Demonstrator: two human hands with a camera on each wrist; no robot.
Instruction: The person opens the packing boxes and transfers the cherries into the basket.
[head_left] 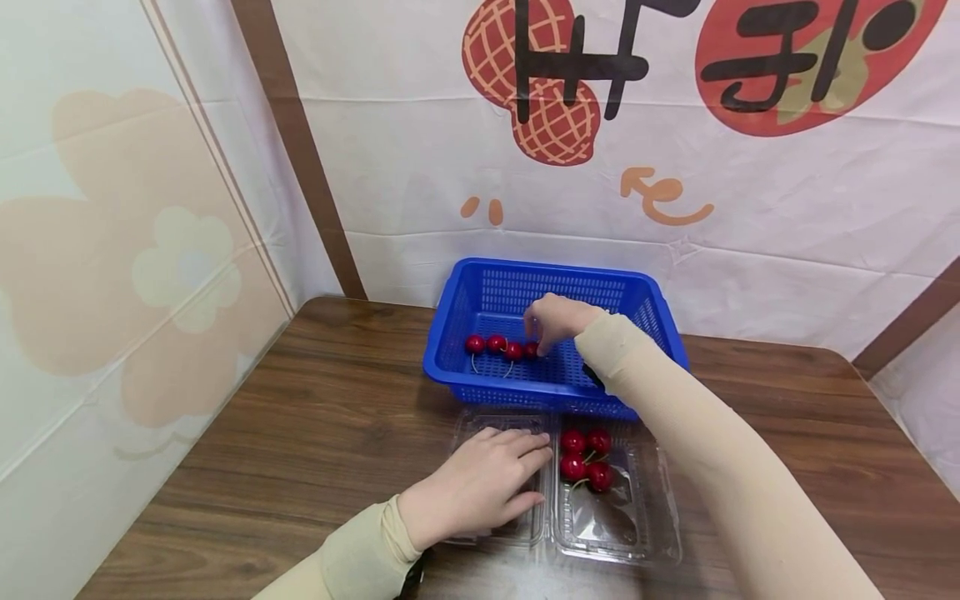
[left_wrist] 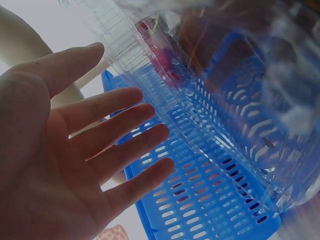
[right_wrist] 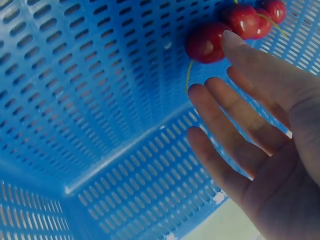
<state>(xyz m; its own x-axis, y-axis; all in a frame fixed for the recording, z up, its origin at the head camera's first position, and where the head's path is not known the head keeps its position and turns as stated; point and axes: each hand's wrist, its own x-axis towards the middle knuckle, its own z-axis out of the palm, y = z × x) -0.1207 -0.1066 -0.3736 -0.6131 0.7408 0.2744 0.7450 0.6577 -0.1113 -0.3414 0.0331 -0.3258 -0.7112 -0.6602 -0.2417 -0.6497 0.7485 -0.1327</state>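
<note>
My right hand (head_left: 558,321) reaches down into the blue plastic basket (head_left: 557,265). In the right wrist view its thumb tip overlaps the edge of the nearest red cherry (right_wrist: 204,44), while its other fingers extend apart below. Several cherries (head_left: 497,342), some with green stems, lie in a row on the basket floor. My left hand (head_left: 483,479) rests with spread, straight fingers over the left half of a clear plastic clamshell box (head_left: 540,533). The box's right half holds several more cherries (head_left: 573,467), grouped at its far end.
The basket stands just beyond the box, near the back edge of the brown wooden table (head_left: 285,433). A printed fabric backdrop (head_left: 405,167) hangs right behind the table, and another fabric panel (head_left: 97,333) is at the left.
</note>
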